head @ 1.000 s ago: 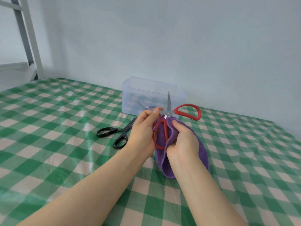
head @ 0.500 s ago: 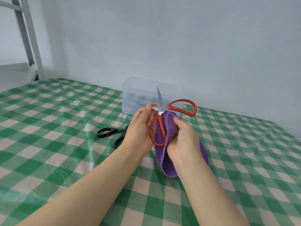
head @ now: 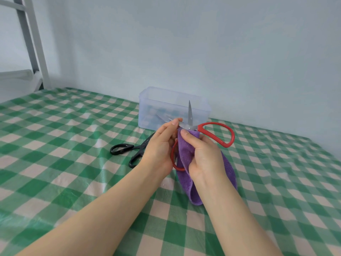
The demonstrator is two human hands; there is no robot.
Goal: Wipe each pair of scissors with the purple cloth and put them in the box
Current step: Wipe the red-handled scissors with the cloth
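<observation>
The left hand (head: 160,145) pinches the red scissors (head: 227,133) in its fingers (head: 173,124), seemingly by one blade, above the worktop (head: 64,145) before the clear box (head: 171,100), blades apart. The right hand (head: 204,156) pinches the purple cloth (head: 186,150) against the pivot. The black scissors (head: 125,149) lie on the worktop, left of both hands.

Green check tablecloth (head: 55,163), pale wall (head: 203,43), metal frame (head: 37,43) top-L
</observation>
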